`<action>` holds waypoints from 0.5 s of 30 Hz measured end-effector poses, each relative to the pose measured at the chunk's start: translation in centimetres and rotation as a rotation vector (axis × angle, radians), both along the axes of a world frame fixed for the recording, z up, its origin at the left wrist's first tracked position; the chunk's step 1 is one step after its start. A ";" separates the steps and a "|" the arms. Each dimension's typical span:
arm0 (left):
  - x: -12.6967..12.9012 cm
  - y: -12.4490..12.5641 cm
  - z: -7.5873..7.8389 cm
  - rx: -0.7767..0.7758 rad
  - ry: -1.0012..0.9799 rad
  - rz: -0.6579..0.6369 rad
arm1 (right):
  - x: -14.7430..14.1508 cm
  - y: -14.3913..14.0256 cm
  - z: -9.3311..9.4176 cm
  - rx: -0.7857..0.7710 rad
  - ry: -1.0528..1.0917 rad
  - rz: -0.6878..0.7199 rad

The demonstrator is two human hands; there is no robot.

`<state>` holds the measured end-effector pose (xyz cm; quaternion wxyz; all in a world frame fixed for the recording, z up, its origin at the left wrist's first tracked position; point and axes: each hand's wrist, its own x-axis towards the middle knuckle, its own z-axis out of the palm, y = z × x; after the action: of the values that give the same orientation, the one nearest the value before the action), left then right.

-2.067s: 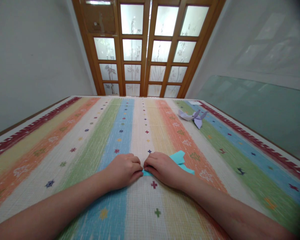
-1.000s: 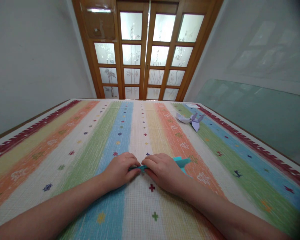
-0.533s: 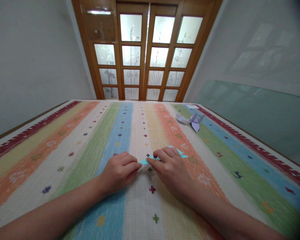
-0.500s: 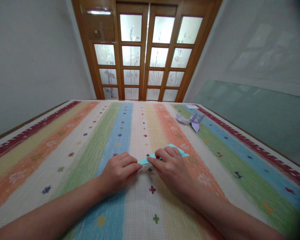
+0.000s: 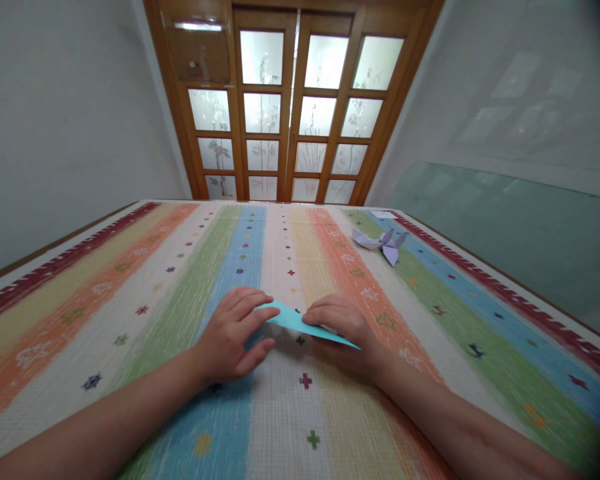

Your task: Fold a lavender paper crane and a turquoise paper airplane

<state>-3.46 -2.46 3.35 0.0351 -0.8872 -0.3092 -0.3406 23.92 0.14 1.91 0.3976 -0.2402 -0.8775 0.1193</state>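
A folded turquoise sheet of origami paper (image 5: 300, 322) slants between my hands just above the tablecloth, its pointed end toward the lower right. My right hand (image 5: 347, 330) grips it, fingers on top and thumb hidden beneath. On the other side, my left hand (image 5: 237, 333) touches the paper's left end with its fingers. Its thumb is stretched out apart from them, with a gap showing in between. The paper's left end is partly hidden behind these fingers.
A folded lilac paper bird (image 5: 383, 244) lies farther back on the right. The striped tablecloth (image 5: 300, 413) covers the table. A small white slip (image 5: 384, 215) is near the far right corner. Beyond the table stands a wooden door (image 5: 290, 143) with frosted panes.
The turquoise paper has turned, its point now aiming lower right. My left hand has loosened and spread its thumb; my right hand has shifted its grip onto the paper's right side.
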 end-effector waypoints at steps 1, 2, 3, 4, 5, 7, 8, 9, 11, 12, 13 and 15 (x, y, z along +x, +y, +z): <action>0.1 0.1 -0.1 -0.031 0.058 -0.011 | 0.1 0.2 -0.3 -0.031 0.013 0.020; 0.2 0.1 -0.2 -0.063 0.112 -0.020 | 0.1 0.3 -0.5 -0.062 0.021 0.039; 0.3 0.2 -0.3 -0.096 0.159 -0.028 | 0.2 0.4 -0.7 -0.091 0.019 0.058; 0.3 0.2 -0.4 -0.129 0.197 -0.040 | 0.2 0.5 -0.8 -0.116 0.007 0.082; 0.4 0.3 -0.5 -0.165 0.229 -0.054 | 0.2 0.5 -0.8 -0.134 -0.013 0.111; 0.4 0.4 -0.6 -0.244 0.281 -0.081 | 0.2 0.6 -0.7 -0.166 -0.071 0.156; 0.4 0.4 -0.6 -0.284 0.301 -0.092 | 0.2 0.6 -0.6 -0.182 -0.110 0.167; 0.4 0.4 -0.6 -0.319 0.317 -0.103 | 0.1 0.7 -0.5 -0.195 -0.155 0.176; 0.5 0.5 -0.4 -0.365 0.336 -0.125 | 0.1 0.9 -0.3 -0.201 -0.248 0.190; 0.5 0.5 -0.3 -0.376 0.343 -0.133 | 0.1 1.1 -0.3 -0.192 -0.292 0.191; 0.6 0.5 -0.2 -0.382 0.351 -0.139 | 0.1 1.3 -0.3 -0.178 -0.332 0.187; 0.7 0.4 -0.1 -0.383 0.372 -0.139 | 0.3 1.6 -0.3 -0.148 -0.368 0.130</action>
<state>-2.80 -2.01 3.29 -0.1003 -0.9441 -0.2947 -0.1087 24.22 1.76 1.62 0.2034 -0.2293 -0.9378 0.1629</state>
